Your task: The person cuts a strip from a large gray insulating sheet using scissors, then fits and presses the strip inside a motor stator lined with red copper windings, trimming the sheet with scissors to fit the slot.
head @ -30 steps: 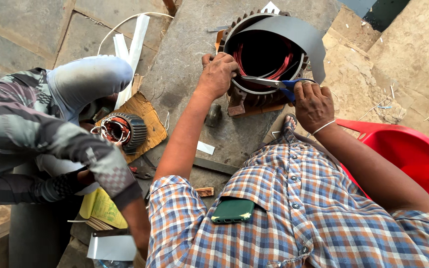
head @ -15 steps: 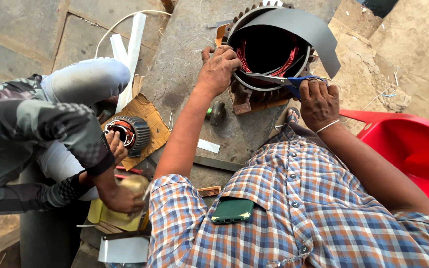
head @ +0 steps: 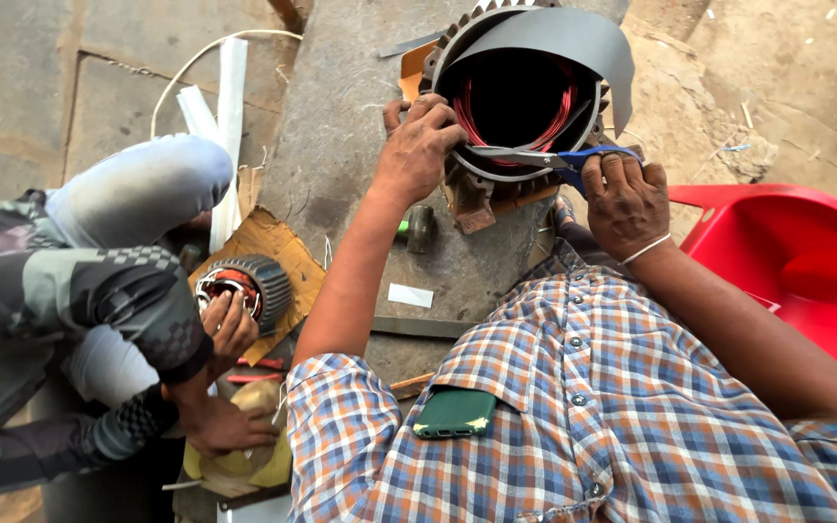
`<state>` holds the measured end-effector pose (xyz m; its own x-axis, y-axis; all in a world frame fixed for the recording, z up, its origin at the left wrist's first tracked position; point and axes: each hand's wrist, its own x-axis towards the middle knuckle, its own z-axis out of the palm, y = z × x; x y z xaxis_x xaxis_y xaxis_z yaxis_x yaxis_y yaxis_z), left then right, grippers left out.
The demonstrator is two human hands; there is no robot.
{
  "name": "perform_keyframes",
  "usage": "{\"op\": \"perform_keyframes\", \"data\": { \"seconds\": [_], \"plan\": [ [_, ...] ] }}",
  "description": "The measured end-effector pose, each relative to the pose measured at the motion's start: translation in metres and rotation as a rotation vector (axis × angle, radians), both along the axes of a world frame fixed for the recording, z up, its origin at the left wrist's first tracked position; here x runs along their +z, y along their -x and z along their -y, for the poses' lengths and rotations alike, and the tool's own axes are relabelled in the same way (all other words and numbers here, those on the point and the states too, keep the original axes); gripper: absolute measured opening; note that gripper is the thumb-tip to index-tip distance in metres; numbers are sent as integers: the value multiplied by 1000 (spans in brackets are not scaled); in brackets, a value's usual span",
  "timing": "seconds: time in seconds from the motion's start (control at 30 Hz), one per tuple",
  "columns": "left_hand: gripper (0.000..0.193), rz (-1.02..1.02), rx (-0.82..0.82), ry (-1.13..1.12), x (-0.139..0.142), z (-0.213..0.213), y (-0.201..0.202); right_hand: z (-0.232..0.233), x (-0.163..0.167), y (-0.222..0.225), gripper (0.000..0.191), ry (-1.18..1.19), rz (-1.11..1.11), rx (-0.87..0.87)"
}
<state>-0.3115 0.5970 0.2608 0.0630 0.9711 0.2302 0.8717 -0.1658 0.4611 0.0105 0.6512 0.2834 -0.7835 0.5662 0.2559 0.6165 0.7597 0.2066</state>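
The person's left hand [head: 420,145] is curled shut on the near rim of a large motor stator [head: 520,107], steadying it where it rests at the far edge of the grey stone slab [head: 341,145]. The right hand [head: 624,199] is closed around the blue handles of a pair of scissors [head: 535,158], whose blades lie across the stator's mouth against a curved sheet of grey insulating paper [head: 559,39] standing out of the bore, above the red copper windings [head: 511,107]. The step in hand looks like trimming that sheet level with the core; the next cut would call for a firm hold on the rim and blades kept clear of the windings. At the slab's left, a co-worker's hand [head: 230,324] touches a smaller stator [head: 241,283] on cardboard.
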Motion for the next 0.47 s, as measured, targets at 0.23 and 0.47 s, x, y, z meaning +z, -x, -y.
{"op": "perform_keyframes", "data": {
  "seconds": [0.23,0.47],
  "plan": [
    [22,144,-35,9,-9,2,-20,6,19,-23,28,-11,13,-2],
    [49,-35,-3,0,-1,12,-54,6,24,-40,36,80,34,-61]
  ]
}}
